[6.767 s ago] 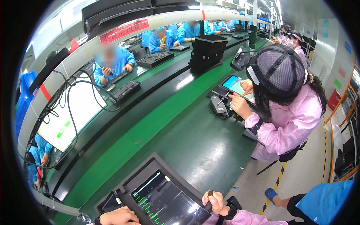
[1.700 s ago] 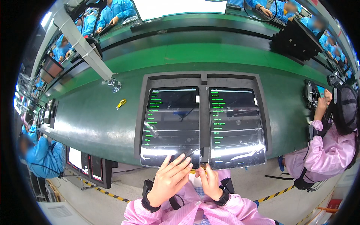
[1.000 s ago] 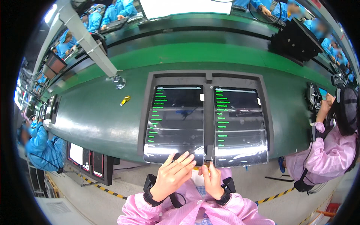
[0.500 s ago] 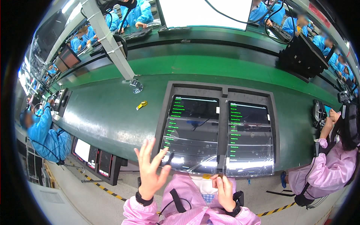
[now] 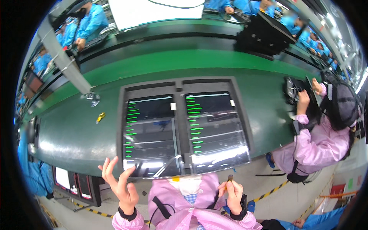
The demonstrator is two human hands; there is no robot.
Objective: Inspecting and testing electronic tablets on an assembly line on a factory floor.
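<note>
Two tablets lie side by side in a dark grey foam tray [image 5: 245, 126]. The left tablet [image 5: 151, 126] and the right tablet [image 5: 212, 132] are lit, with rows of green text on black and clear film over them. My left hand [image 5: 120, 188] is open, fingers spread, just off the left tablet's lower left corner. My right hand [image 5: 232, 193] is closed in front of the bench edge, below the right tablet. A small flat brownish strip with a dark tip [image 5: 230, 178] sticks up from its fingers; its exact kind I cannot make out.
On the green bench [image 5: 73, 134] lie a small yellow item [image 5: 100, 117] and a roll of clear tape [image 5: 92, 99] beside a grey post [image 5: 63, 59]. A black box [image 5: 264, 34] stands at the far right. A co-worker in pink [image 5: 322, 142] sits at the right.
The view has swung right, so the bench things sit further left. My left hand remains spread by the left tablet. The strip in my right hand now points up more plainly.
</note>
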